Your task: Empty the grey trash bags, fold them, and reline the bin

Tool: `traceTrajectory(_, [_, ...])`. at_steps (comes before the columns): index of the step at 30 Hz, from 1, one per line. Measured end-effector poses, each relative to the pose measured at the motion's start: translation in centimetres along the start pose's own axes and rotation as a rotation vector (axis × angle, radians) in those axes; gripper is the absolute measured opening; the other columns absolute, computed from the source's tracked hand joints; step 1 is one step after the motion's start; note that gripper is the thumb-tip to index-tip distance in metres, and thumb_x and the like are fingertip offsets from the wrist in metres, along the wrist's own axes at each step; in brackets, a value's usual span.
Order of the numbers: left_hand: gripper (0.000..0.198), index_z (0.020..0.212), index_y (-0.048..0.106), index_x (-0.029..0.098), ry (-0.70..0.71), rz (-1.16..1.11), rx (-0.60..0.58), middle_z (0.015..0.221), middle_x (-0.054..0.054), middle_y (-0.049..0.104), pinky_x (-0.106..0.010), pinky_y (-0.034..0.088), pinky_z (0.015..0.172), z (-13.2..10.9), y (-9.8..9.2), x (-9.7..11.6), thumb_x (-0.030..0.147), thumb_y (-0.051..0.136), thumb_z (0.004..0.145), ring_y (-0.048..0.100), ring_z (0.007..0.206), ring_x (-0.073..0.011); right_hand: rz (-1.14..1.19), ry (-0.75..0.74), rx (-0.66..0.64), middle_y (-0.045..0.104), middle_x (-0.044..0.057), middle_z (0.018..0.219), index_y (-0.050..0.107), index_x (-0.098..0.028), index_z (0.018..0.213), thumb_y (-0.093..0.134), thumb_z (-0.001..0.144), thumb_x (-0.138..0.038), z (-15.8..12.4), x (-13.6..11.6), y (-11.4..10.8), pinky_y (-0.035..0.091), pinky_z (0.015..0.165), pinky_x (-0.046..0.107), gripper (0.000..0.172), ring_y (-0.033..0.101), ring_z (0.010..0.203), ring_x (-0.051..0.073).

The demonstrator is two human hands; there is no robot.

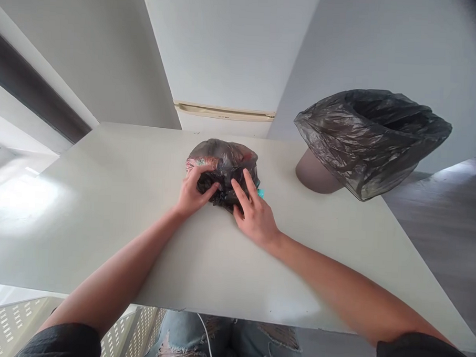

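A filled dark plastic garbage bag (233, 154) lies on the white table in front of me. Its thin film lets a reddish printed wrapper show at the left, and the bunched black plastic faces me. My left hand (196, 190) grips the bag's left side, thumb and fingers curved around a fold of the plastic. On the right, my right hand (256, 213) rests against the bag with its fingers spread. A teal bottle cap (261, 192) pokes out just beyond those fingers; the rest of that item is hidden.
At the right of the table (140, 258) stands a brown bin (319, 174) lined with an open black bag (365, 152) that hangs far over its rim. A white fridge (228, 52) is behind the table. A white cable (206, 335) runs over my lap.
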State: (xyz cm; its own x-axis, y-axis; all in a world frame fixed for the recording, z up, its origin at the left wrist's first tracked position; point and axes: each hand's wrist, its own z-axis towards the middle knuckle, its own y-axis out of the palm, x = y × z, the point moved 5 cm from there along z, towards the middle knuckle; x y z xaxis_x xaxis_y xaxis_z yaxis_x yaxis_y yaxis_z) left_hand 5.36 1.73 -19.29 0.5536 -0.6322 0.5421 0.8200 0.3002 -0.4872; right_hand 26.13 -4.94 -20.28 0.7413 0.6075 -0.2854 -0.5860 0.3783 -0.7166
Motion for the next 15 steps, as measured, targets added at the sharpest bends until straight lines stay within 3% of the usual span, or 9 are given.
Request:
traceTrajectory(2, [0.026,0.103,0.068,0.021,-0.024,0.009,0.018,0.087,-0.003,0.070,-0.029,0.053,0.074,-0.1,-0.1,-0.3,0.046,0.067,0.100,0.066,0.078,-0.0174,-0.030,-0.060,0.028,0.057,0.021,0.155,0.049,-0.022,0.160,0.053,0.104,-0.013,0.2,-0.2,-0.3,0.059,0.079,0.039,0.056,0.070,0.090,0.022])
traceTrajectory(4, [0.031,0.090,0.067,0.021,-0.053,-0.010,0.057,0.072,0.000,0.061,-0.026,0.046,0.063,-0.2,-0.3,-0.6,0.048,0.062,0.103,0.056,0.064,-0.0141,-0.084,-0.118,0.037,0.071,0.013,0.115,0.065,-0.019,0.141,0.058,0.106,-0.016,0.3,-0.2,-0.3,0.053,0.078,0.038,0.036,0.064,0.081,0.019])
traceTrajectory(6, [0.040,0.083,0.063,0.021,-0.079,-0.029,0.111,0.065,0.002,0.053,-0.026,0.041,0.058,-0.3,-0.6,-0.7,0.053,0.057,0.105,0.048,0.059,-0.0129,-0.120,-0.143,0.021,0.063,0.005,0.087,0.074,-0.019,0.114,0.059,0.107,-0.017,0.3,0.0,-0.2,0.046,0.074,0.037,0.017,0.058,0.077,0.019])
traceTrajectory(7, [0.044,0.081,0.062,0.021,-0.091,-0.034,0.141,0.064,0.002,0.050,-0.026,0.039,0.058,-0.3,-0.8,-0.8,0.057,0.055,0.105,0.045,0.058,-0.0127,-0.122,-0.130,0.023,0.059,0.004,0.081,0.074,-0.019,0.104,0.059,0.107,-0.017,0.3,0.1,-0.2,0.043,0.073,0.037,0.016,0.055,0.076,0.019])
traceTrajectory(9, [0.049,0.079,0.060,0.021,-0.127,-0.040,0.212,0.062,0.002,0.046,-0.027,0.037,0.057,-0.2,-1.2,-0.8,0.061,0.051,0.106,0.040,0.058,-0.0126,-0.110,-0.065,0.082,0.058,0.005,0.084,0.072,-0.019,0.094,0.059,0.106,-0.015,0.3,0.6,-0.4,0.041,0.074,0.038,0.018,0.052,0.078,0.020])
traceTrajectory(11, [0.049,0.079,0.059,0.021,-0.161,-0.056,0.266,0.061,0.003,0.043,-0.027,0.035,0.056,-0.3,-1.5,-0.7,0.061,0.051,0.107,0.038,0.057,-0.0125,-0.101,0.001,0.198,0.061,0.010,0.096,0.074,-0.019,0.098,0.060,0.104,-0.014,0.1,0.9,-1.1,0.043,0.078,0.039,0.015,0.054,0.086,0.022])
traceTrajectory(13, [0.046,0.079,0.059,0.021,-0.141,-0.087,0.235,0.061,0.003,0.044,-0.027,0.035,0.055,-0.4,-1.2,-0.2,0.056,0.053,0.108,0.037,0.057,-0.0125,-0.099,-0.002,0.277,0.061,0.013,0.109,0.076,-0.021,0.106,0.065,0.103,-0.019,-0.2,0.6,-1.6,0.046,0.085,0.042,0.012,0.057,0.094,0.024])
traceTrajectory(15, [0.041,0.080,0.061,0.021,-0.039,-0.124,0.126,0.063,0.002,0.048,-0.028,0.037,0.057,-0.5,-0.4,0.9,0.052,0.056,0.107,0.042,0.059,-0.0137,-0.076,-0.086,0.238,0.063,0.012,0.111,0.077,-0.024,0.117,0.070,0.102,-0.027,-0.3,-0.1,-1.4,0.046,0.089,0.043,0.016,0.060,0.098,0.025])
